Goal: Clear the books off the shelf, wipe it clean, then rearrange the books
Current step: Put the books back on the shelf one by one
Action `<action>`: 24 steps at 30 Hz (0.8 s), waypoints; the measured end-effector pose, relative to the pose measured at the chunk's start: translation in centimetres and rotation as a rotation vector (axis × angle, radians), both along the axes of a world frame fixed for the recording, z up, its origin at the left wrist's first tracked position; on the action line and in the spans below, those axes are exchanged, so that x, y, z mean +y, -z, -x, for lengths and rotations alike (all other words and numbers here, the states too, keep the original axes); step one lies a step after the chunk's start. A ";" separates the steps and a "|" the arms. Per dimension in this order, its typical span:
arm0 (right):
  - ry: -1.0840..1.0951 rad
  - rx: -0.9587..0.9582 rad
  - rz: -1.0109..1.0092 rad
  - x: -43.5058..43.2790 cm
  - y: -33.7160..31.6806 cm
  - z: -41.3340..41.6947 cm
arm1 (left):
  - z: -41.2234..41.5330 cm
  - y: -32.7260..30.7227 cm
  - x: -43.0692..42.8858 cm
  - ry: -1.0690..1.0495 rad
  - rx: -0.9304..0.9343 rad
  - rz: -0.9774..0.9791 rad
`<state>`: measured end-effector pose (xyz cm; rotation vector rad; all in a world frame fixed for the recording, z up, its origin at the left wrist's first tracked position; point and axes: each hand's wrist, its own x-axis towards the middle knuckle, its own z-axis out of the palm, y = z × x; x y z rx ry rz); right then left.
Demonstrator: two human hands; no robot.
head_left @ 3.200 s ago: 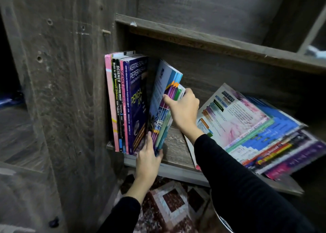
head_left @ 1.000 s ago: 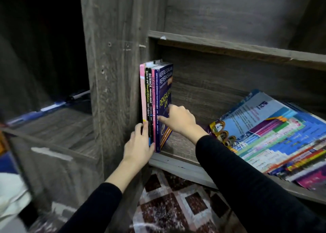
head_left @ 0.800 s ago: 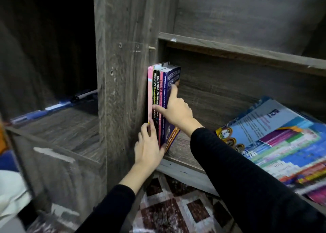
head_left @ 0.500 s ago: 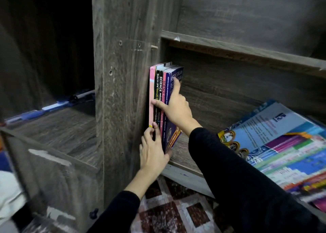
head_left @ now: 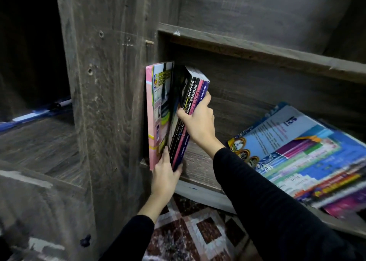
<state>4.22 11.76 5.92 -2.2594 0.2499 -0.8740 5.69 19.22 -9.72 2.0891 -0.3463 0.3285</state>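
Evidently partway: clasped leaning books mid-spine in right grip, pinched their foot in left grip; left pink book beside it, slumped stack rightward, unsorted.

Pink book: we saw it upright against the left wall of the shelf.
Tilted books: three, with black, pink and purple spines, leaned right.
Stack: colourful books lay slanted at the shelf's right.

Left hand and right hand, both bare, in long black sleeves to the wrists.
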 end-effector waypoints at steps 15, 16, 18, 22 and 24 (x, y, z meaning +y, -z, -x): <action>0.448 -0.099 -0.081 -8.9 1.5 10.1 | 5.4 0.0 -8.0 0.394 -0.043 -0.137; 0.474 -0.092 -0.089 -9.7 1.5 11.0 | 5.7 -0.2 -8.7 0.415 -0.057 -0.170; 0.502 -0.074 -0.115 -11.2 1.9 12.3 | 5.9 -0.6 -9.3 0.442 -0.096 -0.261; 0.516 -0.004 0.036 -12.2 2.4 14.2 | 5.6 -1.0 -9.2 0.461 -0.108 -0.316; 0.499 -0.010 0.009 -12.1 2.5 14.6 | 5.4 -1.2 -9.0 0.484 -0.077 -0.326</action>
